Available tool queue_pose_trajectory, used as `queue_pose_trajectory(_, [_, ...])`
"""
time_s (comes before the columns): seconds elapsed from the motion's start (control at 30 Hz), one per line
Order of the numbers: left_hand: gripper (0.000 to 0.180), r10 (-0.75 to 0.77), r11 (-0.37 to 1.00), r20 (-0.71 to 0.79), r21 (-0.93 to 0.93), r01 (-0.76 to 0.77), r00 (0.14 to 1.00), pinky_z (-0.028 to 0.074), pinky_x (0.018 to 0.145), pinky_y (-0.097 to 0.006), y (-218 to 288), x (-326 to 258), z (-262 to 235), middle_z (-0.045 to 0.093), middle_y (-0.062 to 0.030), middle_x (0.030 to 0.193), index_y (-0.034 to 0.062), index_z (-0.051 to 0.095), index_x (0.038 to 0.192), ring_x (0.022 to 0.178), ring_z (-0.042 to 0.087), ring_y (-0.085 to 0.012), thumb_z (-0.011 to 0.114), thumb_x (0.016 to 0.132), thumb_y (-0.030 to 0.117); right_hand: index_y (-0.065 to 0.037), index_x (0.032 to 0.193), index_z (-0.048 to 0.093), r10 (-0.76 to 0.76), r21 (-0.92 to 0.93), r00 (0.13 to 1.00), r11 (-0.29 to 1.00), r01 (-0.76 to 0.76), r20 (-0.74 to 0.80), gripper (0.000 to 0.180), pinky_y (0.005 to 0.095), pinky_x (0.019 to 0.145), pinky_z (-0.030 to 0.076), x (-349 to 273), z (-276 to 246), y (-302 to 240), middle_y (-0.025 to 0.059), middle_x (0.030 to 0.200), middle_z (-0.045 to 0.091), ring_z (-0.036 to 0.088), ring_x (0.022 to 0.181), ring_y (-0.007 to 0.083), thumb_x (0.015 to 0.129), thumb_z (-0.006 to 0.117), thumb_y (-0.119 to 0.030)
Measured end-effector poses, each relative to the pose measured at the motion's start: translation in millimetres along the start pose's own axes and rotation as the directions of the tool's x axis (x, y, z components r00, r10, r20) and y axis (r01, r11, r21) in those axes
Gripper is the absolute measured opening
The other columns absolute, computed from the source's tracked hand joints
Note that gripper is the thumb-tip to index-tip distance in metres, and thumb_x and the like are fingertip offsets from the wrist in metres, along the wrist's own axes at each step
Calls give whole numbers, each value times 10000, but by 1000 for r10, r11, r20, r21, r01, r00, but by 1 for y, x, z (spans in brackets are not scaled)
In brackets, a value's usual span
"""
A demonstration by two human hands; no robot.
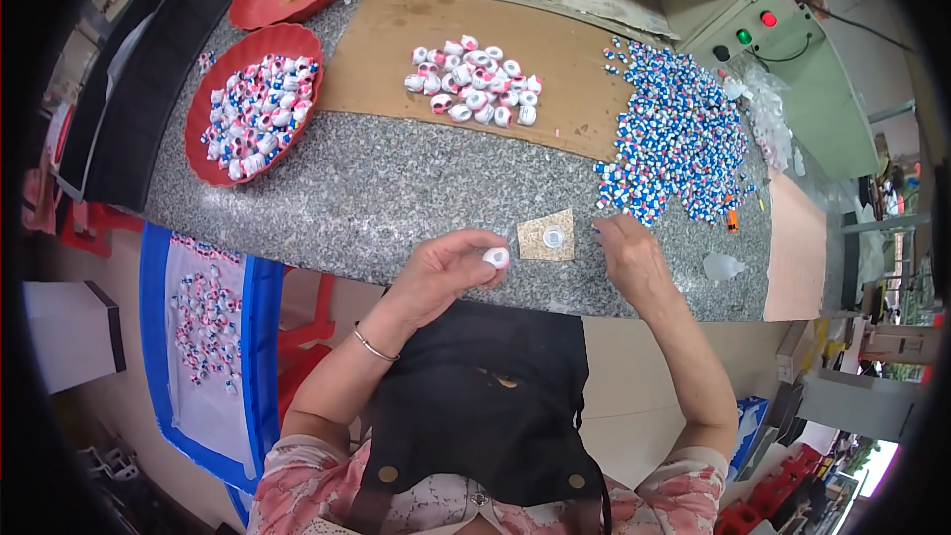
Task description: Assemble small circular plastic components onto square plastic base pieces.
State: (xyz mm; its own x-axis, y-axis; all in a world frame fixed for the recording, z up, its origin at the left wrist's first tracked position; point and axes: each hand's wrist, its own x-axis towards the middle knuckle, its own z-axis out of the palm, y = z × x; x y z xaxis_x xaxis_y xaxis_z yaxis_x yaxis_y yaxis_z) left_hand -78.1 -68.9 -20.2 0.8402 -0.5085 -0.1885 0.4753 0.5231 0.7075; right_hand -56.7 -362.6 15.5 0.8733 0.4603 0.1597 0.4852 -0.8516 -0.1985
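My left hand pinches a small white round cap-like piece at the near edge of the speckled stone table. Just to its right lies a small tan square pad with another white round piece on it. My right hand rests beside the pad, fingers curled near the edge of a big heap of small blue-and-white pieces; whether it holds one I cannot tell.
A cluster of white-and-pink pieces lies on a brown board. Two red trays hold assembled pieces at the left. A blue-rimmed bin sits below the table. A green machine panel stands at back right.
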Motion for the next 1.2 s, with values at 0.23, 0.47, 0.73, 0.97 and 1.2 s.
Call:
queue_pose_trajectory(0.23, [322, 61, 998, 38, -30, -60, 997, 553, 855, -273, -2, 0, -15, 644, -92, 1123, 1, 581, 1238, 983, 652, -147, 630, 920, 11, 6, 967, 651, 45, 95, 997, 994, -50, 56, 149, 442, 661, 513, -5, -13, -9, 164, 838, 621, 630, 762, 366, 819, 666, 14])
queue_pose_trajectory(0.47, [352, 56, 988, -56, 150, -47, 997, 542, 896, -259, 3, 3, -5, 641, -83, 1139, -13, 598, 1219, 1020, 641, -127, 656, 875, -64, -13, 939, 672, 85, 285, 996, 955, -85, 14, 123, 437, 655, 518, 13, -18, -37, 162, 822, 654, 652, 752, 358, 817, 683, -10])
queue_pose_trajectory(0.73, [351, 304, 861, -28, 435, -263, 952, 541, 861, -237, 13, 8, 5, 556, -66, 1164, -41, 603, 1215, 988, 630, -124, 659, 871, -74, -13, 869, 652, -115, 51, 992, 992, 112, 57, 76, 440, 607, 506, 41, -6, -49, 148, 752, 598, 630, 691, 347, 798, 629, -1])
queue_pose_trajectory(0.97, [341, 402, 678, 21, 665, -313, 915, 576, 836, -259, 3, 6, 7, 575, -87, 1144, -16, 629, 1180, 995, 643, -146, 670, 848, -81, -9, 846, 647, -111, 105, 994, 989, 108, 18, 51, 439, 586, 498, 36, -5, -44, 144, 737, 587, 622, 668, 343, 798, 636, 3])
queue_pose_trajectory(1.2, [326, 471, 563, 40, 756, -335, 881, 603, 801, -278, -11, 24, 21, 636, -106, 1073, -7, 645, 1130, 971, 668, -172, 703, 815, -68, -1, 960, 687, 41, 293, 992, 956, -4, -119, 105, 340, 614, 526, 24, 1, -46, 131, 802, 676, 672, 704, 269, 857, 667, -15])
